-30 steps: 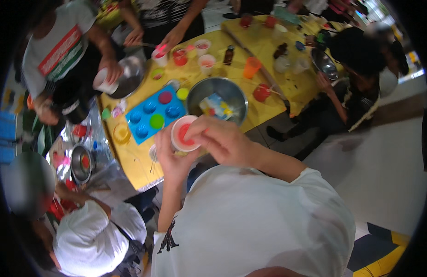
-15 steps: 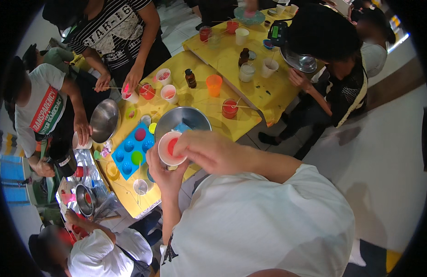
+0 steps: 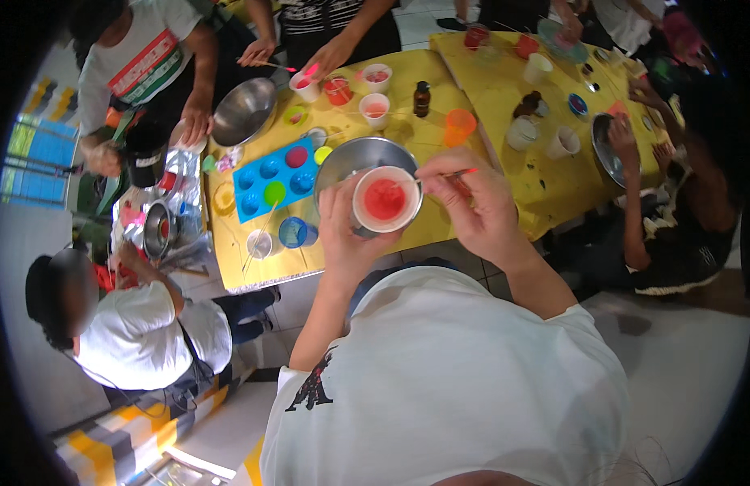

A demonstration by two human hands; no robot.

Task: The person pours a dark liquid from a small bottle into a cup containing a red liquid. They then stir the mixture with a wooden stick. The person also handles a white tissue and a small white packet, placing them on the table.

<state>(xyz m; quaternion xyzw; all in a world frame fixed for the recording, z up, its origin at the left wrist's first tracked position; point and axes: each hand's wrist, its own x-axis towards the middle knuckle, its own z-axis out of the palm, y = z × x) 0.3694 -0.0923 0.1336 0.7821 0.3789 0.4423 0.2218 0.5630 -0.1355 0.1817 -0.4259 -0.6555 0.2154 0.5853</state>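
My left hand (image 3: 341, 227) is wrapped round a white cup (image 3: 360, 212) with red, lumpy stuff inside, tilted so its mouth faces me. Just right of the cup's rim, my right hand (image 3: 476, 206) pinches a thin stick (image 3: 449, 173) with a red end; its other end comes close to the rim. Behind the cup stands a steel bowl (image 3: 330, 166), partly hidden by it. To the left lies a blue mold (image 3: 247, 180) with round cavities, some filled in magenta and green. A blue cup (image 3: 299, 233) and a clear cup with a stick (image 3: 260, 244) stand nearer me.
Across the yellow-covered table (image 3: 440, 73) stand cups of red and pink stuff, a brown bottle (image 3: 422, 99) and an orange cup (image 3: 459, 127). Another steel bowl (image 3: 243, 112) is at the far left. Co-workers stand or sit on several sides, one person's hand (image 3: 623, 139) at right.
My right hand has moved off the cup's mouth to its right, and a thin stick now shows in its fingers. The cup's red contents are uncovered. The whole view has shifted.
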